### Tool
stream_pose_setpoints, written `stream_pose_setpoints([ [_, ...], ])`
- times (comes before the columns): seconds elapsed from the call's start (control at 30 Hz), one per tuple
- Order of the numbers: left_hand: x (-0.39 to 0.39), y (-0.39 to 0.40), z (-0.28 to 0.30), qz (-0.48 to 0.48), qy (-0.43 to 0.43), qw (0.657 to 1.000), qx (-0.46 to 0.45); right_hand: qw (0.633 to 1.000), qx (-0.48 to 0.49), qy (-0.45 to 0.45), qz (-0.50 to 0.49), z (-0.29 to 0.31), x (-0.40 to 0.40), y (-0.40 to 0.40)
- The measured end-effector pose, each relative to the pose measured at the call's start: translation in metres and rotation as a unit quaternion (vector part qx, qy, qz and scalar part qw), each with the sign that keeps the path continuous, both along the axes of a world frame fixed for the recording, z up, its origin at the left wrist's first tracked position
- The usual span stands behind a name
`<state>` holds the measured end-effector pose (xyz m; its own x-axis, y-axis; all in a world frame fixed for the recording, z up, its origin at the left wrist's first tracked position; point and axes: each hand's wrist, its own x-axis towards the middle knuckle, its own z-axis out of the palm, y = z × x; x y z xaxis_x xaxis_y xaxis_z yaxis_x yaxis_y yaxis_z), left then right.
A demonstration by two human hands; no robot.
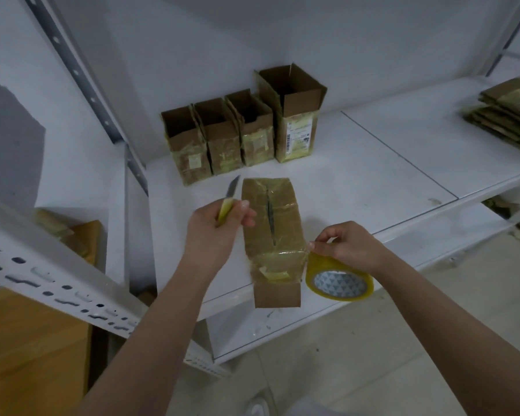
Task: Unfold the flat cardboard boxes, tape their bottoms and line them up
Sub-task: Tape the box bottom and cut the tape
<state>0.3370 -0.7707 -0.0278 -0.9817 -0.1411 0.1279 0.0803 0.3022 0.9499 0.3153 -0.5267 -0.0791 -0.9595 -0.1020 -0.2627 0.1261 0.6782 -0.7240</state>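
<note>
Currently the left hand (219,223) grips a knife (229,199), blade up. Right hand (345,244) pinches the tape roll (338,280). Between both hands the box (272,235) lies on the shelf (373,181), seam up.

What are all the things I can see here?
Open boxes: four, brown, standing in a row at the back of the shelf.
Box: one, brown, lying near the front edge of the shelf, bottom seam up.
Flat boxes: one stack, brown, far right of the shelf.
Tape: one roll, yellow, right of the box, a strip stretched to it.
Knife: one, yellow handle, left of the box.
Shelf: one, white.
Left hand: grips the knife.
Right hand: pinches the tape.
</note>
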Motion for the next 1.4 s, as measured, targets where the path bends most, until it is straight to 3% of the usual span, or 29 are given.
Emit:
stream_pose_setpoints([
  [0.23, -0.012, 0.042, 0.011, -0.079, -0.008, 0.996, -0.049, 1.000, 0.010, 0.001, 0.013, 0.006, 0.001, -0.002],
  [0.4, -0.015, 0.052, 0.008, -0.135, 0.004, 0.982, -0.134, 1.000, 0.016, 0.002, 0.020, 0.007, 0.000, -0.002],
  [0.57, -0.025, 0.049, 0.006, -0.096, -0.013, 0.991, -0.095, 0.999, 0.020, 0.001, 0.025, 0.007, -0.002, -0.003],
  [0.77, -0.025, 0.062, -0.009, -0.141, -0.062, 0.987, -0.043, 1.000, 0.005, 0.001, 0.031, 0.005, -0.003, -0.003],
  [1.07, -0.030, 0.058, -0.028, -0.127, -0.061, 0.988, -0.069, 0.980, -0.158, -0.111, 0.053, -0.003, 0.002, 0.025],
  [1.13, -0.030, 0.057, -0.029, -0.131, -0.045, 0.987, -0.087, 0.988, -0.123, -0.087, 0.039, -0.011, 0.000, 0.023],
  [1.23, -0.027, 0.056, -0.028, -0.150, -0.050, 0.984, -0.079, 0.998, 0.029, -0.032, 0.056, -0.019, -0.003, 0.017],
  [1.4, -0.028, 0.053, -0.013, -0.251, -0.121, 0.956, -0.088, 0.993, -0.072, -0.041, 0.082, -0.005, 0.001, 0.036],
])
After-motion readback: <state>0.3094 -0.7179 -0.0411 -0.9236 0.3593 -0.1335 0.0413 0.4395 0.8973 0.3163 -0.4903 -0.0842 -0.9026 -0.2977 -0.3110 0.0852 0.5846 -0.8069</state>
